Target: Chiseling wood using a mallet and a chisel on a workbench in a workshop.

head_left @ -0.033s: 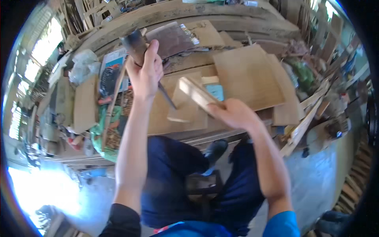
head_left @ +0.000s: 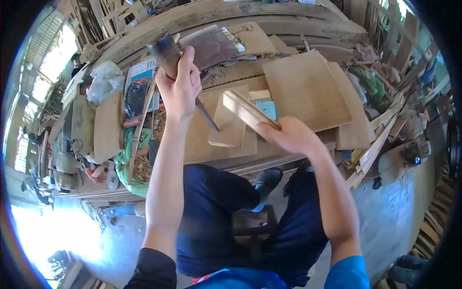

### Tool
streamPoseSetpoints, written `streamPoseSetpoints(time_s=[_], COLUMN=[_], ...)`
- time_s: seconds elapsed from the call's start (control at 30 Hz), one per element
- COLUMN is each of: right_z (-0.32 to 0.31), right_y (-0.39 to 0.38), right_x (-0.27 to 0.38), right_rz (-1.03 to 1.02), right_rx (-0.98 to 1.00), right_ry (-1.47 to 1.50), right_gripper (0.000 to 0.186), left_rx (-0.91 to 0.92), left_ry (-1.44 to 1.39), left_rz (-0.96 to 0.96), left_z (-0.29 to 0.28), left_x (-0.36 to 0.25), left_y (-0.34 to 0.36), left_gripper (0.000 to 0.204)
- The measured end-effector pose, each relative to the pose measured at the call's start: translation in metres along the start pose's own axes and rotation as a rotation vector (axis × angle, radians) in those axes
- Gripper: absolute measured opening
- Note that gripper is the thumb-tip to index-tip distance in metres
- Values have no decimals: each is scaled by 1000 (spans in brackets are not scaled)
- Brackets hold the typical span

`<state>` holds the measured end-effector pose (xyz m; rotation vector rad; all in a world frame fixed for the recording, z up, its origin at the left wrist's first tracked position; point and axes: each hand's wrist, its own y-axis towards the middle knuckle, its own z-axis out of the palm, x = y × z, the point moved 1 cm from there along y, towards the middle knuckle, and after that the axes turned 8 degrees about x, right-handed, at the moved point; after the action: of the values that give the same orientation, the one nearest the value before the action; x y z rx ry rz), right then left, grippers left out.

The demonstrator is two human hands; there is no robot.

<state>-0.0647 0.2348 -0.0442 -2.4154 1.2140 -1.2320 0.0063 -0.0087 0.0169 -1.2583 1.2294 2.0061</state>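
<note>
My left hand (head_left: 180, 89) is closed around the dark, thick handle of a chisel (head_left: 207, 115). Its thin metal shaft slants down to the right, and the tip meets or hovers just over a small flat wooden board (head_left: 233, 132); I cannot tell which. In my right hand (head_left: 291, 137) is a squared wooden block (head_left: 248, 110), gripped at its near end. The block's free end points up and left, raised over the board and apart from the chisel. Beneath the small board lies a larger wooden panel (head_left: 195, 144).
Wide flat boards (head_left: 308, 91) lie to the right, beside a small light-blue object (head_left: 266, 109). Farther back are a dark brown sheet (head_left: 208, 48) and long planks (head_left: 226, 24). At left sit a clear plastic bag (head_left: 104, 79), a green bag (head_left: 129, 166) and wood scraps.
The view has shifted slightly, so the bench appears a little farther right. Both hands keep their grips, and the wooden block has barely moved.
</note>
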Motion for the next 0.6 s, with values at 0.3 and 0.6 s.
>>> streamPoseSetpoints(time_s=[0.3, 0.6], right_z=[9, 15], right_y=[5, 9], right_x=[-6, -9], right_rz=[-27, -78], right_rx=[-78, -204], right_ry=[-120, -193], right_gripper=[85, 77], left_rx=[1, 7], left_ry=[-8, 7], left_rz=[21, 23], left_z=[-1, -5], left_x=[-6, -5], left_y=[-5, -1], left_gripper=[33, 53])
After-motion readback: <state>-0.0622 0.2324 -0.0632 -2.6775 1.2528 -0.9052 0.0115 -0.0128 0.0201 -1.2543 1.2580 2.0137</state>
